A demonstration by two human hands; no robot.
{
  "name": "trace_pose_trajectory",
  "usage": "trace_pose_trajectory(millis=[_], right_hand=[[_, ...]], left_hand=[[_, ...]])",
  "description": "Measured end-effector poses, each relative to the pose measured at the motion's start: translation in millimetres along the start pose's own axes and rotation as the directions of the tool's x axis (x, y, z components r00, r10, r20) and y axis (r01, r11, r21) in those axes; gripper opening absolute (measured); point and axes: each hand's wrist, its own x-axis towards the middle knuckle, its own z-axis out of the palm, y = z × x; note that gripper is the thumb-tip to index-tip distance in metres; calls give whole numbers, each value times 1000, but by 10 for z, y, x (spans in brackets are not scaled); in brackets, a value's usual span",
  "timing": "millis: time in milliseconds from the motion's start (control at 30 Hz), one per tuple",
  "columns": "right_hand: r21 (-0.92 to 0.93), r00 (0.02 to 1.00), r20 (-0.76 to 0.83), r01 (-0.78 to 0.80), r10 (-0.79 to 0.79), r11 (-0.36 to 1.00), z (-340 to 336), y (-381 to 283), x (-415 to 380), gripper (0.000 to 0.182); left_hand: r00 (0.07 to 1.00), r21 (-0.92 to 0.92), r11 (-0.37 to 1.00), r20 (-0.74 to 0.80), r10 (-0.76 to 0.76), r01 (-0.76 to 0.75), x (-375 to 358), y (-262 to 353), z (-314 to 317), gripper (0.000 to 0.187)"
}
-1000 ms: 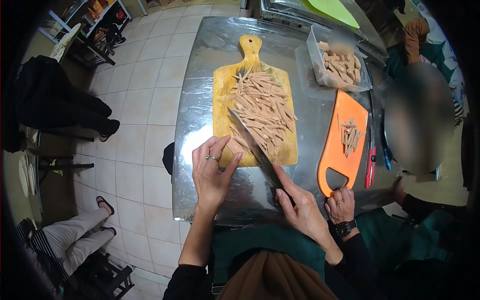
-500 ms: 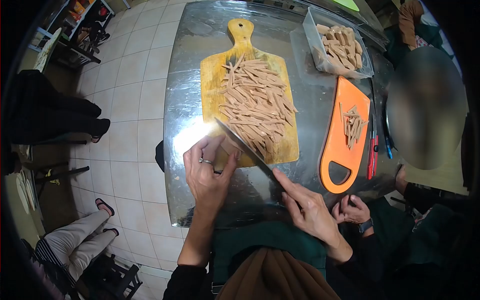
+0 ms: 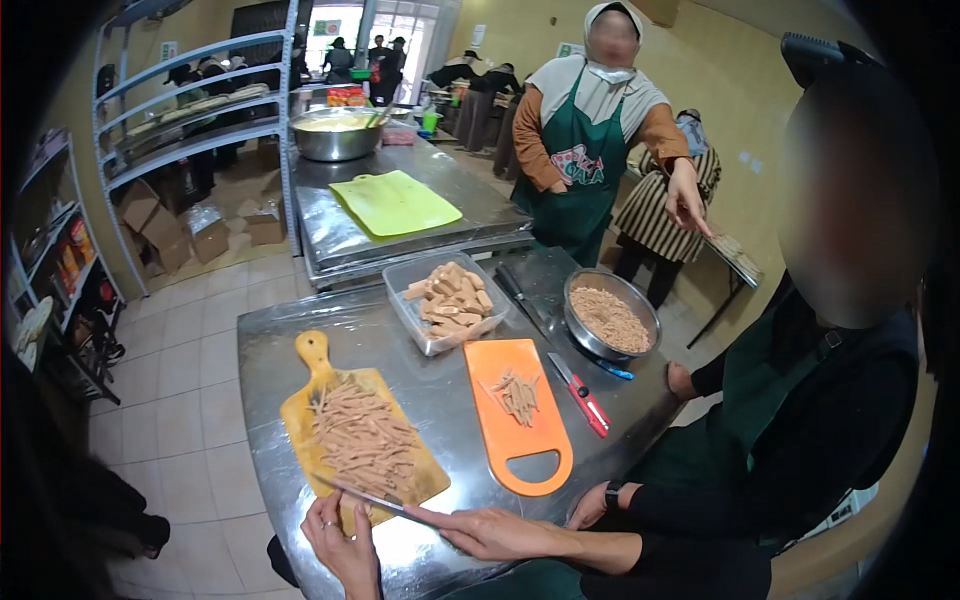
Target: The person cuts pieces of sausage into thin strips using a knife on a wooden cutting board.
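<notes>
My right hand [image 3: 490, 532] grips the handle of a knife [image 3: 372, 496], its blade lying across the near end of a wooden cutting board [image 3: 314, 352]. At the board's near edge, my left hand [image 3: 338, 545] has its fingers and thumb bent around a small brown food block, mostly hidden by the hand and blade. A pile of thin brown strips [image 3: 365, 435] covers much of the board. To the right lies an orange cutting board [image 3: 490, 405] with a small heap of strips [image 3: 517, 397]. Behind stands a clear plastic container [image 3: 412, 325] of brown blocks [image 3: 452, 298].
A red-handled knife [image 3: 585, 400], a large knife [image 3: 522, 298] and a metal bowl [image 3: 656, 328] of crumbs lie to the right. A seated co-worker's hand [image 3: 590, 508] rests near my right forearm. Across the table, a standing person [image 3: 600, 150] points down. Behind is a green board [image 3: 395, 205].
My view has tilted up and swung right, bringing the back table, the standing person and the bowl of crumbs into view. Both hands stay at the board's near end with the knife.
</notes>
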Motion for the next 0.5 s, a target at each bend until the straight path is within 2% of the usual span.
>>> trace_pose_trajectory(millis=[100, 200, 367, 467, 500], right_hand=[[-38, 996, 60, -62, 64, 997, -122, -106, 47, 70], [-35, 997, -53, 45, -47, 998, -204, -166, 4, 70], [-50, 996, -79, 31, -35, 998, -390, -438, -73, 70], [-93, 985, -129, 100, -111, 991, -371, -495, -108, 71], [-111, 937, -219, 253, -272, 961, -295, -428, -84, 70]], left_hand=[[1000, -6, 1000, -22, 16, -16, -13, 11, -1, 35], [1000, -12, 1000, -16, 11, -12, -9, 75, -50, 35], [994, 24, 996, -64, 93, -91, -3, -23, 25, 33], [987, 55, 990, -84, 137, -133, 14, -105, 75, 32], [985, 68, 988, -90, 145, -139, 28, -126, 92, 32]])
